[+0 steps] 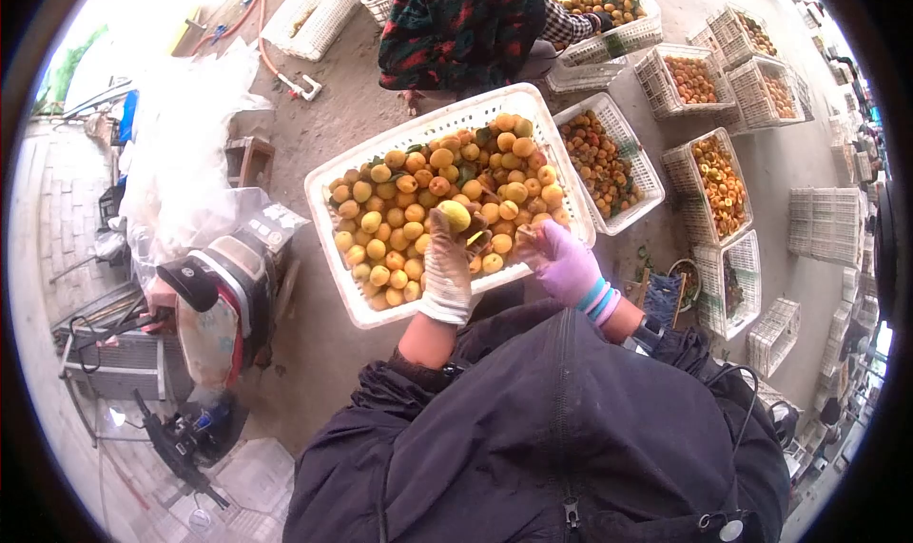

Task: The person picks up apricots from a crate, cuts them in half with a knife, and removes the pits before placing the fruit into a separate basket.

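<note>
A large white plastic crate (pixel 328 275) full of yellow-orange apricots (pixel 376 222) lies in front of me. My left hand (pixel 445 275), in a whitish glove with stained fingers, is closed around a yellow-green apricot (pixel 455 216) above the fruit. At the crate's near right edge is my right hand (pixel 569 265), in a purple glove with brown-stained fingertips. Its fingers are partly bent and reach over the apricots, apart from one another, with nothing plainly held in them. A few green leaves (pixel 466 172) lie among the fruit.
Another person (pixel 466 29) crouches beyond the crate, one hand at a far crate of fruit (pixel 656 31). More fruit crates (pixel 647 196) stand to the right, beside stacked white crates (pixel 825 224). A scooter (pixel 223 305) and plastic sheeting (pixel 190 153) are at left.
</note>
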Demonstrator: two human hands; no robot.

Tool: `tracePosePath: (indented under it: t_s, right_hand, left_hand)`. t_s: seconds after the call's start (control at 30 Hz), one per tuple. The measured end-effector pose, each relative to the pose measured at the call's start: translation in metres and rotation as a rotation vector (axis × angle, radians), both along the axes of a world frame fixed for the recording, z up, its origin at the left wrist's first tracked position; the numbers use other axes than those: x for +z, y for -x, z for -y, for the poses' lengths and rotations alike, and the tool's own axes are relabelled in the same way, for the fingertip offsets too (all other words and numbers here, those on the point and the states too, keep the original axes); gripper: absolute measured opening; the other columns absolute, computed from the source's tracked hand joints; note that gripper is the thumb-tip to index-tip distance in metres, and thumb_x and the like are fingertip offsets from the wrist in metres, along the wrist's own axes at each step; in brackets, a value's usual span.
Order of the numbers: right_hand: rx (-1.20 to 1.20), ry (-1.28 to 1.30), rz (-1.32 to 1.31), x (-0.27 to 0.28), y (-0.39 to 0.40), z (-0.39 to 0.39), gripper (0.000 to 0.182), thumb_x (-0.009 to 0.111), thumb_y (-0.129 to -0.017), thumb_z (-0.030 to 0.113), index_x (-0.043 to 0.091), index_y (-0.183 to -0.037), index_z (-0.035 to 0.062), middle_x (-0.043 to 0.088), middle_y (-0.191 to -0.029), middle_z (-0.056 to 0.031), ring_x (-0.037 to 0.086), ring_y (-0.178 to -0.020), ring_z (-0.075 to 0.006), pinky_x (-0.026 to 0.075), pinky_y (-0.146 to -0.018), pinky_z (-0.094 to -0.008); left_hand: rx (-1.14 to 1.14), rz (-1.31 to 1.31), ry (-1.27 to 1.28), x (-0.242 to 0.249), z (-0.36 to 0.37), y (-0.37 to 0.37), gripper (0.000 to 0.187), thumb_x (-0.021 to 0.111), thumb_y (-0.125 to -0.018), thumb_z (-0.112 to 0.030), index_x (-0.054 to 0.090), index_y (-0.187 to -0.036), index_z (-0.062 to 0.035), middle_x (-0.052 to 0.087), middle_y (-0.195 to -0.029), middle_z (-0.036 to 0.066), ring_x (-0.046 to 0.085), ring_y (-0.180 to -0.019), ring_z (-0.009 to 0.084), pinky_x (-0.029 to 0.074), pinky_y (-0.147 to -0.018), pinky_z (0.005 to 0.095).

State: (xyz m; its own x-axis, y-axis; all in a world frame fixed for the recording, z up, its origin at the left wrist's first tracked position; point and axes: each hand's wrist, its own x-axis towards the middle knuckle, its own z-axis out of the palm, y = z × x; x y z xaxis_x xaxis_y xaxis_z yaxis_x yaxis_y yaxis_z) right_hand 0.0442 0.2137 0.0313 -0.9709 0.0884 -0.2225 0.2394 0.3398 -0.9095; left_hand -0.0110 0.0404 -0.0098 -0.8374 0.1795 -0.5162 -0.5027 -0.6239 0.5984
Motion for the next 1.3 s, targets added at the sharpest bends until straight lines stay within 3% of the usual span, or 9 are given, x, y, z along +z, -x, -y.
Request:
tracePosePath:
  t_s: [0.37, 0.6, 0.77, 0.83, 0.87, 0.9, 0.97, 1.17, 1.3]
  right_hand:
    - [-0.125, 0.485, 0.008, -0.001, 0.026, 0.031, 0.04, 0.064, -0.092, 0.036, 0.055, -0.112, 0.0015, 0.061, -0.091, -0.0027, 0.055, -0.082, -0.0087, 0.048, -0.075, -0.0254]
    - [-0.051, -0.182, -0.399, 0.017, 0.028, 0.035, 0.02, 0.063, -0.089, 0.025, 0.056, -0.096, 0.008, 0.056, -0.088, -0.0113, 0.059, -0.075, -0.0348, 0.047, -0.062, -0.0391]
    - [0.18, -0.263, -0.509, 0.023, 0.028, 0.033, 0.025, 0.062, -0.093, 0.03, 0.056, -0.099, 0.0066, 0.055, -0.087, -0.0079, 0.057, -0.076, -0.0228, 0.047, -0.069, -0.0316]
    - [0.001, 0.114, -0.274, 0.019, 0.031, 0.036, 0.023, 0.065, -0.091, 0.029, 0.056, -0.092, 0.0078, 0.054, -0.083, -0.0042, 0.055, -0.071, -0.0201, 0.045, -0.064, -0.0317]
    - [-0.112, 0.437, -0.081, 0.005, 0.033, 0.036, 0.031, 0.06, -0.094, 0.037, 0.057, -0.097, 0.0062, 0.055, -0.082, 0.0011, 0.05, -0.07, -0.0133, 0.044, -0.066, -0.0263]
    - [-0.189, 0.602, -0.084, 0.009, 0.038, 0.034, 0.036, 0.057, -0.095, 0.042, 0.058, -0.105, 0.0075, 0.059, -0.082, 0.0026, 0.052, -0.07, -0.0091, 0.044, -0.063, -0.0219]
    - [-0.314, 1.006, 0.266, 0.015, 0.038, 0.024, 0.035, 0.056, -0.095, 0.043, 0.059, -0.111, 0.0115, 0.062, -0.088, 0.0022, 0.055, -0.07, -0.0063, 0.045, -0.059, -0.0198]
    - [-0.249, 1.167, 0.373, 0.007, 0.037, 0.019, 0.036, 0.057, -0.095, 0.042, 0.053, -0.118, 0.0148, 0.061, -0.096, 0.0042, 0.058, -0.069, -0.0057, 0.044, -0.053, -0.0176]
    - [-0.127, 0.984, 0.263, 0.006, 0.033, 0.014, 0.038, 0.059, -0.094, 0.039, 0.051, -0.12, 0.0119, 0.059, -0.094, 0.004, 0.056, -0.072, -0.0041, 0.044, -0.056, -0.0177]
  left_hand:
    - [-0.253, -0.515, 0.356, 0.019, -0.02, -0.025, 0.039, 0.042, -0.103, -0.03, 0.041, -0.135, -0.0077, 0.051, -0.128, 0.007, 0.055, -0.113, 0.0167, 0.047, -0.096, 0.0311]
    - [-0.043, -0.231, 0.021, 0.011, -0.04, -0.027, 0.041, 0.048, -0.098, -0.046, 0.059, -0.115, -0.0107, 0.062, -0.108, 0.002, 0.059, -0.101, 0.0141, 0.051, -0.087, 0.0313]
    - [-0.116, 0.061, -0.209, 0.046, -0.025, -0.024, 0.042, 0.05, -0.096, -0.048, 0.059, -0.115, -0.0118, 0.062, -0.106, 0.002, 0.06, -0.098, 0.0139, 0.051, -0.084, 0.0293]
    - [-0.165, 0.193, -0.319, 0.055, -0.021, -0.016, 0.042, 0.051, -0.096, -0.049, 0.059, -0.115, -0.0124, 0.062, -0.105, 0.002, 0.06, -0.096, 0.0138, 0.051, -0.083, 0.0283]
    - [-0.264, -0.313, 0.284, 0.021, -0.019, -0.018, 0.044, 0.053, -0.093, -0.051, 0.059, -0.115, -0.0136, 0.063, -0.101, 0.002, 0.062, -0.088, 0.0135, 0.052, -0.073, 0.0253]
    - [-0.179, 0.131, -0.254, 0.065, -0.02, -0.007, 0.047, 0.05, -0.094, -0.053, 0.058, -0.116, -0.012, 0.065, -0.095, 0.003, 0.064, -0.077, 0.0123, 0.051, -0.061, 0.0235]
    - [-0.263, 0.132, -0.134, 0.042, -0.008, -0.006, 0.052, 0.046, -0.094, -0.057, 0.056, -0.117, -0.0104, 0.065, -0.089, 0.004, 0.063, -0.069, 0.0129, 0.05, -0.056, 0.0239]
    - [-0.282, 0.037, 0.004, 0.041, -0.006, -0.003, 0.064, 0.043, -0.091, -0.065, 0.057, -0.113, -0.0072, 0.065, -0.079, 0.006, 0.059, -0.059, 0.0132, 0.045, -0.05, 0.0233]
    - [-0.374, -0.064, 0.251, 0.035, -0.003, -0.007, 0.055, 0.067, -0.086, -0.048, 0.05, -0.117, -0.0049, 0.063, -0.08, 0.003, 0.061, -0.063, 0.0115, 0.047, -0.053, 0.0233]
